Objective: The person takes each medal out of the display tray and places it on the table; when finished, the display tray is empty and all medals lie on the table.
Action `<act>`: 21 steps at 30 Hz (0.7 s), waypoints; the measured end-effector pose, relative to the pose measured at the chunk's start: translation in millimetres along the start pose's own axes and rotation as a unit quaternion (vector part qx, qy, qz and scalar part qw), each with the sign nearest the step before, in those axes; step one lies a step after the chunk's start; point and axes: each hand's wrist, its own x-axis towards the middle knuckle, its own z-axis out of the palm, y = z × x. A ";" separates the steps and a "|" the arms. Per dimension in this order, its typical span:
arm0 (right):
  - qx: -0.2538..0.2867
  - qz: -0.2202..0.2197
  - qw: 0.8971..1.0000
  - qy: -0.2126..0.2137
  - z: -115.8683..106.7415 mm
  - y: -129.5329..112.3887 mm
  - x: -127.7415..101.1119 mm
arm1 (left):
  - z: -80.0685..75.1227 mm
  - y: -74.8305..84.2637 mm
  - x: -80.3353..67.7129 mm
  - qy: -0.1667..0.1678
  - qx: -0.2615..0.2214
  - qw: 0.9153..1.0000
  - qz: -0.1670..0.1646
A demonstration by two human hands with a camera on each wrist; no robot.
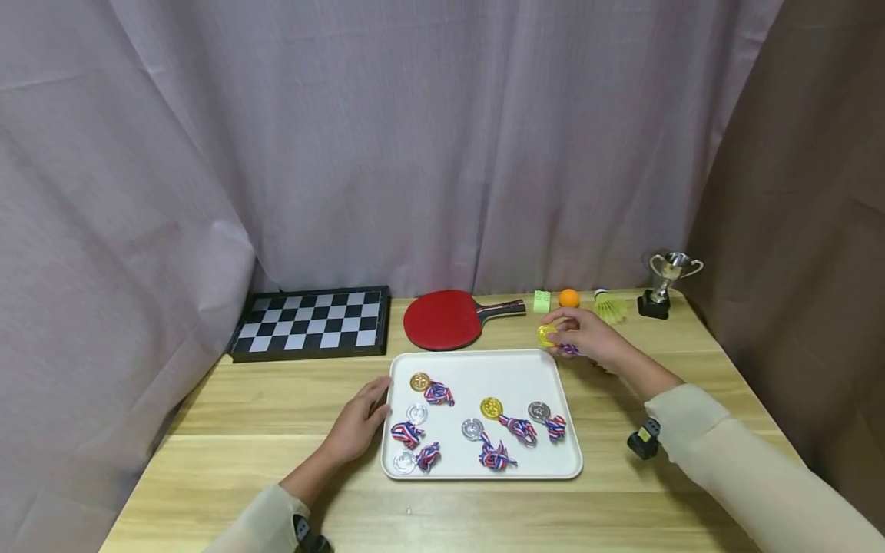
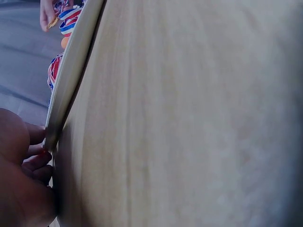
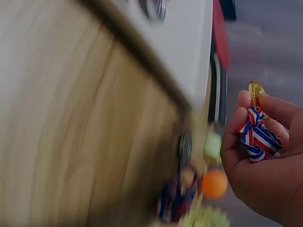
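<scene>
My right hand (image 1: 586, 336) pinches a gold medal (image 3: 256, 94) between thumb and fingers, above the table past the tray's right back corner. Its striped red, white and blue ribbon (image 3: 258, 137) is bunched against the palm. At the left edge of the white tray (image 1: 512, 372), my left hand (image 1: 356, 421) holds the rim with its fingertips. Several medals with knotted ribbons lie on the tray, among them a gold medal (image 1: 492, 408), a bronze-coloured medal (image 1: 419, 382) and a dark silver medal (image 1: 539, 412). Below the right hand, another medal (image 3: 185, 149) lies on the table, blurred.
Behind the tray are a checkered game board (image 1: 311, 322), a red table tennis paddle (image 1: 442, 319), a light green block (image 1: 542, 301), an orange ball (image 1: 569, 299) and a yellow shuttlecock (image 1: 610, 307). A trophy cup (image 1: 665, 284) stands at the back right, before the curtain.
</scene>
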 end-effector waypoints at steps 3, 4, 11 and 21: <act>-0.002 0.004 1.000 0.014 -22.5 10.8 -5.5 | 0.0 0.6 -0.8 0.001 -0.004 1.000 0.001; -0.004 0.006 1.000 0.021 -29.2 14.5 -6.9 | -0.1 0.6 -1.1 0.002 -0.004 1.000 0.004; -0.033 0.020 0.998 0.051 -63.5 45.4 -13.8 | -0.6 -0.6 -3.3 0.004 0.004 1.000 0.007; -0.084 0.024 0.992 0.096 -84.4 81.7 -17.9 | 0.6 -0.4 -2.7 0.004 -0.002 1.000 0.007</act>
